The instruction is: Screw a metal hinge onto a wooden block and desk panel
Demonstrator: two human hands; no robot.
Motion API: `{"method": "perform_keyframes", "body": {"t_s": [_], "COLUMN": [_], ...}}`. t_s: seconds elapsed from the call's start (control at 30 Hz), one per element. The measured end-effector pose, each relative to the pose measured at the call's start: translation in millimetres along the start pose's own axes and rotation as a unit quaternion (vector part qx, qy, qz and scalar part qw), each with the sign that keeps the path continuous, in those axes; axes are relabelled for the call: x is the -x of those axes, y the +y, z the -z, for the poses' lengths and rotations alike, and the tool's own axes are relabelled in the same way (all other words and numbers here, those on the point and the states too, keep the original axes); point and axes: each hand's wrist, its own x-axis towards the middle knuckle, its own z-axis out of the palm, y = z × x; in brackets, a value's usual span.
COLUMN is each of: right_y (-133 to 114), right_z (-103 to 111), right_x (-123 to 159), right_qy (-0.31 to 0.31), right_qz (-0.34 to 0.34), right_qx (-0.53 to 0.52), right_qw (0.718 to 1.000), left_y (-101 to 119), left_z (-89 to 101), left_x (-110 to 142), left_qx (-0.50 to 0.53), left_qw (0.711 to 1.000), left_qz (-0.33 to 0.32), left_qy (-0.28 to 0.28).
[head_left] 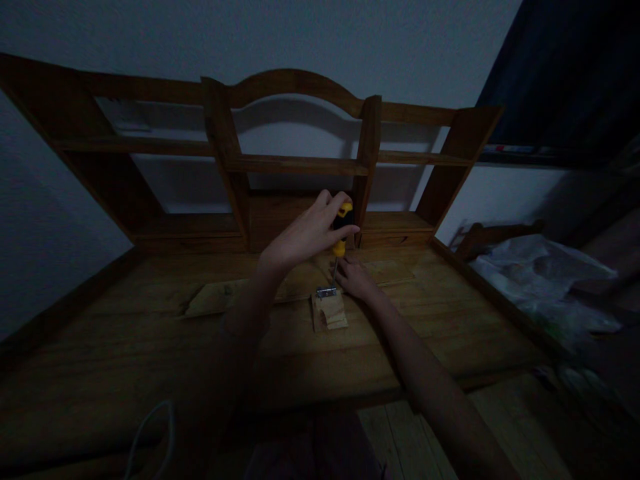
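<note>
Above the desktop (165,360), the left hand's (313,230) fingers grip one screwdriver (339,248), near upright, tip down at one metal hinge (327,292). Right hand (354,279): fingers bent beside the shaft; grip indeterminable. Outward: one small wood piece (336,313) at the hinge; room widens toward two raised side edges (493,303).

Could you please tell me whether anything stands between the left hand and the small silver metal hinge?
Only the yellow-and-black screwdriver that the left hand grips, its metal shaft pointing down towards the hinge. The right hand is beside the shaft; nothing else visible intervenes.
</note>
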Motion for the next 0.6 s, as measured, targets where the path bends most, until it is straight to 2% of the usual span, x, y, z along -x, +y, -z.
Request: {"method": "perform_keyframes", "body": {"t_s": [0.17, 0.37, 0.6], "right_y": [1.2, 1.9, 0.0], "right_z": [-1.9, -2.1, 0.8], "right_x": [-0.5, -0.4, -0.1], "right_qy": [0.002, 0.002, -0.004], "right_qz": [0.001, 0.000, -0.002], "right_qx": [0.000, 0.000, 0.003], "right_qw": [1.000, 1.000, 1.000], "left_y": [4.0, 1.8, 7.4], "left_z": [-2.9, 0.9, -1.6], "left_x": [-0.3, -2.8, 0.8], "left_qx": [-0.003, 0.009, -0.026], "left_qw": [1.000, 1.000, 0.999], "left_qz": [0.012, -0.017, 0.020], "left_qy": [0.020, -0.007, 0.016]}}
